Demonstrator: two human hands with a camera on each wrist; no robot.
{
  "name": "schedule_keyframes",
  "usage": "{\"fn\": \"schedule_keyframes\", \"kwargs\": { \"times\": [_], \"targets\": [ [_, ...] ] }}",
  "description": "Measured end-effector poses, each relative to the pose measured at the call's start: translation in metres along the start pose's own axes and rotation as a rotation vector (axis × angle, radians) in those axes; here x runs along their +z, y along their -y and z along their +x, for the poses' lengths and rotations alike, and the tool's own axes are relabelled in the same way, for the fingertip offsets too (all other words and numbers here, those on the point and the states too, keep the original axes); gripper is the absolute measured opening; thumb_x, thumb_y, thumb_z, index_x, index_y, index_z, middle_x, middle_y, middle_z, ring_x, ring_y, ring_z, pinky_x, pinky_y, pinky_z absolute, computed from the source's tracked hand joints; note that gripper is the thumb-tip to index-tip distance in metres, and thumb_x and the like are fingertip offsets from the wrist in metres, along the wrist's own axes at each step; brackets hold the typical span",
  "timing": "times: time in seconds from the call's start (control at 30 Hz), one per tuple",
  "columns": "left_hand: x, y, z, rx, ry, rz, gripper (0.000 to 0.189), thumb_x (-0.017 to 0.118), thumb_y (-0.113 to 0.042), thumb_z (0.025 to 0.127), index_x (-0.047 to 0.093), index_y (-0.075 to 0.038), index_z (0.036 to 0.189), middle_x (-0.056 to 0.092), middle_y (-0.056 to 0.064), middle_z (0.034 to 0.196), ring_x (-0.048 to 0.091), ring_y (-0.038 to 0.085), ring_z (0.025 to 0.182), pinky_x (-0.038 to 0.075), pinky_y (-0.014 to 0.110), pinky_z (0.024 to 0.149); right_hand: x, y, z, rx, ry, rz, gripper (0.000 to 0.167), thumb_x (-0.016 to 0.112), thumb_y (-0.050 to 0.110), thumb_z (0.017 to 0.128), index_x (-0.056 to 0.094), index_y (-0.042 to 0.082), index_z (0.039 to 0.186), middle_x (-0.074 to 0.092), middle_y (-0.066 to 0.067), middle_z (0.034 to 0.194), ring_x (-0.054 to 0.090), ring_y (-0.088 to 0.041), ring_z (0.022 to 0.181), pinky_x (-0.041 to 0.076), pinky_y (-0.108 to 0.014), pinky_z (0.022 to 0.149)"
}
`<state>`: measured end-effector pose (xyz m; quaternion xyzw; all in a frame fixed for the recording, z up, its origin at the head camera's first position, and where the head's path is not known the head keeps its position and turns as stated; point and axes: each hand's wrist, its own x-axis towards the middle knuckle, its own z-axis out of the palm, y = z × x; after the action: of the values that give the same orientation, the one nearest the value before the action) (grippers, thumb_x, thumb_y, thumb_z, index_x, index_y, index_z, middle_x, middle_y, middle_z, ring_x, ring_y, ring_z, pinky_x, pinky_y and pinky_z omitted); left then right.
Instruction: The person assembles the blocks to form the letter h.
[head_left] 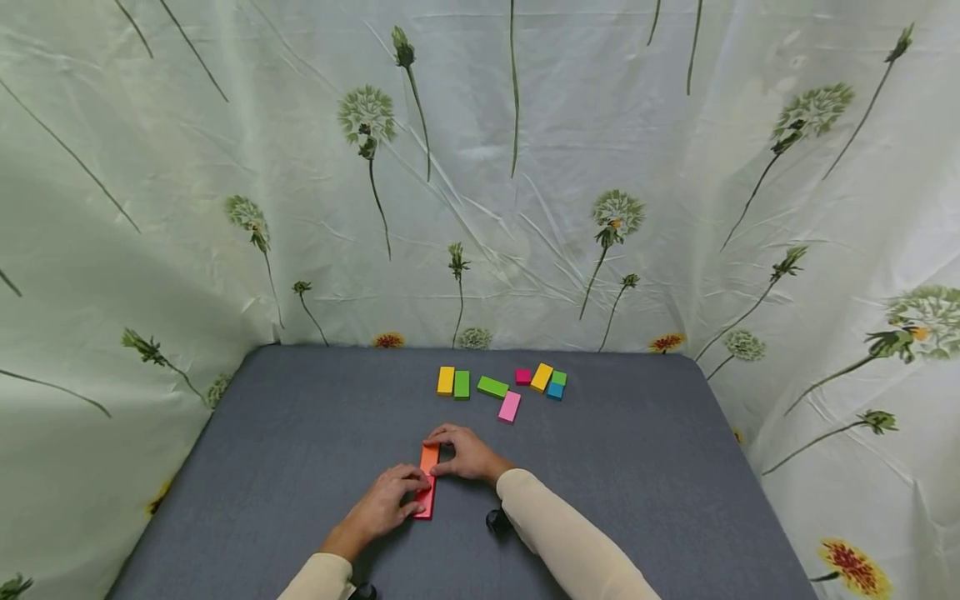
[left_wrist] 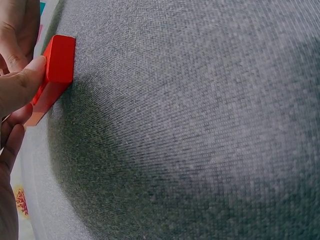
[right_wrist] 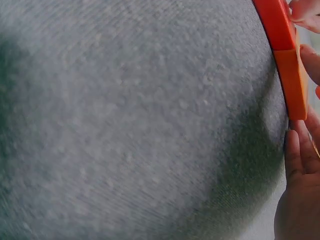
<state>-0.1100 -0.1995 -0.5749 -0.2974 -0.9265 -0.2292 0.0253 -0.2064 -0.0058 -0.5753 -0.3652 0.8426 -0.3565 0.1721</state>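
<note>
A red block (head_left: 425,505) and an orange block (head_left: 429,457) lie end to end on the dark grey table, the orange one farther from me. My left hand (head_left: 384,502) pinches the red block, its thumb at the near end and fingers by the seam. From the right, my right hand (head_left: 468,455) holds the orange block between thumb and fingers, with fingertips at its far end. In the right wrist view the orange block (right_wrist: 291,85) meets the red block (right_wrist: 276,22) in a line. The left wrist view shows the thumb against the red block (left_wrist: 62,59).
Farther back lie a yellow block (head_left: 446,381) beside a green block (head_left: 462,385), then another green block (head_left: 492,387) and a pink block (head_left: 509,407). Right of these sit magenta (head_left: 522,377), yellow (head_left: 542,377), green (head_left: 559,378) and blue (head_left: 555,392) blocks. A flowered curtain (head_left: 480,167) hangs behind the table.
</note>
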Motion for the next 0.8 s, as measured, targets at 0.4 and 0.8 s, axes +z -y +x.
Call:
{"fn": "schedule_keyframes", "kwargs": {
  "times": [0.4,0.8],
  "targets": [
    [0.002,0.002,-0.003,0.033,-0.068,-0.027,0.024,0.083,-0.013,0.073,0.073,-0.004,0.093,0.061,-0.001,0.097,0.058,0.017,0.091,0.05,0.036,0.078,-0.043,-0.021,0.009,0.106,-0.181,-0.026,0.041,0.076,0.015,0.083,0.065,0.004,0.121,0.057,-0.01,0.123,0.054,-0.027,0.115,0.042,-0.044,0.1],
    [-0.001,0.004,-0.002,0.003,0.008,-0.058,0.021,0.08,-0.014,0.078,0.072,-0.004,0.096,0.06,-0.001,0.1,0.057,0.016,0.093,0.05,0.036,0.082,-0.068,-0.042,0.041,0.251,-0.252,-0.061,0.042,0.077,0.009,0.081,0.063,0.001,0.12,0.055,-0.016,0.124,0.052,-0.032,0.116,0.041,-0.047,0.1]
  ]
}}
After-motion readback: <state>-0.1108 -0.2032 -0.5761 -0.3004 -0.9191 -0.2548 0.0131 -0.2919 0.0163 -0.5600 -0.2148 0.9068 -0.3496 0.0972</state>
